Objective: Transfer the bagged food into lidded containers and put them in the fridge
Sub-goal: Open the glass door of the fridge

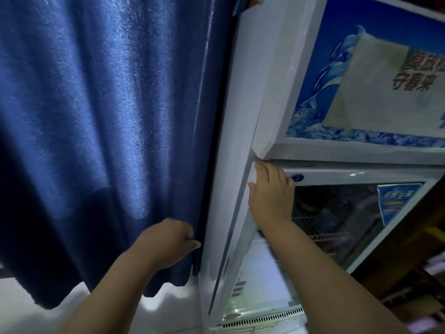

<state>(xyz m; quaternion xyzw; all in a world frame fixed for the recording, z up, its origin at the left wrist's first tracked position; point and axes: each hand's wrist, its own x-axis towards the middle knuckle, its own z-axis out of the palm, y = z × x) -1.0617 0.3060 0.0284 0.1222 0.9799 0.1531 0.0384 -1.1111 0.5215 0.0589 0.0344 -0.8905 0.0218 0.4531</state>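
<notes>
A white fridge stands at the right, with a blue dolphin picture on its upper door and a glass-fronted lower door. My right hand lies flat on the top left corner of the lower door frame, fingers near the gap under the upper door. The lower door stands slightly ajar, and a lit white interior shows beneath my forearm. My left hand is curled against the edge of a dark blue curtain beside the fridge's side wall. No bags or containers are in view.
Wire shelves show dimly behind the glass, with a blue sticker on the pane. A vent grille runs along the fridge's base. Pale floor lies below the curtain hem. Dark wooden furniture stands at the far right.
</notes>
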